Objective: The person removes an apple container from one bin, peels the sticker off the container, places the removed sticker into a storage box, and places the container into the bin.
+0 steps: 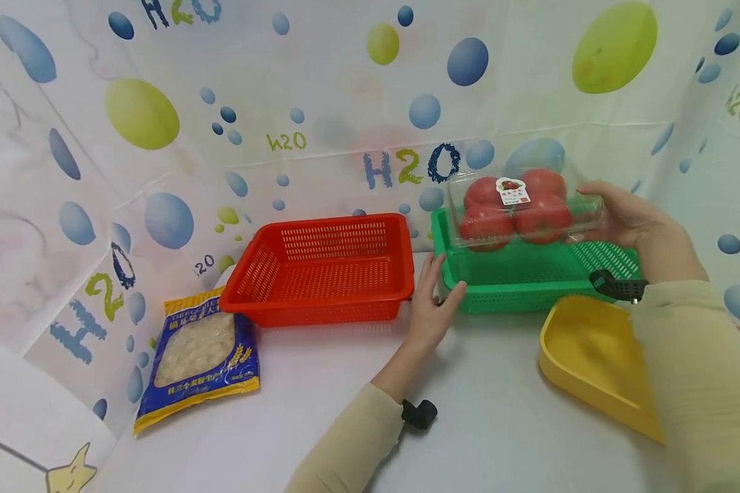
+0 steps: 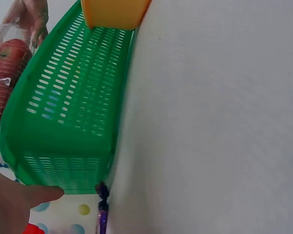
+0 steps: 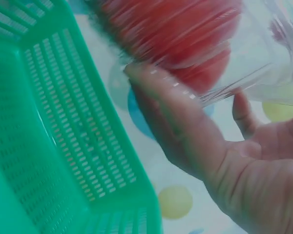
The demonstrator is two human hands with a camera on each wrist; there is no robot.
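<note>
A clear plastic box of red tomatoes [image 1: 544, 218] is in my right hand [image 1: 632, 218], which grips its right end above the green basket [image 1: 518, 298]. A white label shows on its lid. In the right wrist view the thumb and fingers hold the clear end of the box [image 3: 263, 80], with the green basket to the left. My left hand [image 1: 430, 309] is between the red and green baskets, its fingers extended and spread. In the left wrist view its thumb [image 2: 44, 194] lies at the end wall of the green basket [image 2: 63, 170].
A red basket [image 1: 321, 315] stands left of the left hand. Further left lies a blue and yellow pasta bag [image 1: 197, 342]. A yellow tray [image 1: 592, 342] sits in front of the green basket, partly behind the right sleeve. A thin purple item [image 2: 103, 209] is beside the green basket.
</note>
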